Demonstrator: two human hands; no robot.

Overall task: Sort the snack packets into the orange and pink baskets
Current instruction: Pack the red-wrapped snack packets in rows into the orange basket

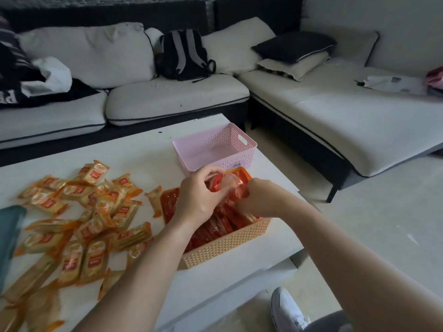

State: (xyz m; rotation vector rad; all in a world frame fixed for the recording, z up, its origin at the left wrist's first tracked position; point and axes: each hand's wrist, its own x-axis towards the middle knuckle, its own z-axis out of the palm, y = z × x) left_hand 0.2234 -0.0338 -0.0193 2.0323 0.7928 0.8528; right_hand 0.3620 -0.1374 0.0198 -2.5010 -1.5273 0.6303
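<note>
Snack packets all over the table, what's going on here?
A person is sorting snacks into baskets on a white table. The left hand grips a bunch of red packets over the orange basket, which is packed with them. The right hand reaches in among them, though its grip is hidden. The pink basket behind shows nothing inside. A pile of orange packets lies loose to the left, unsorted.

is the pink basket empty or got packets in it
Empty: the pink basket shows its bare floor and inner walls, no packets inside. The red packets fill the orange basket.
</note>
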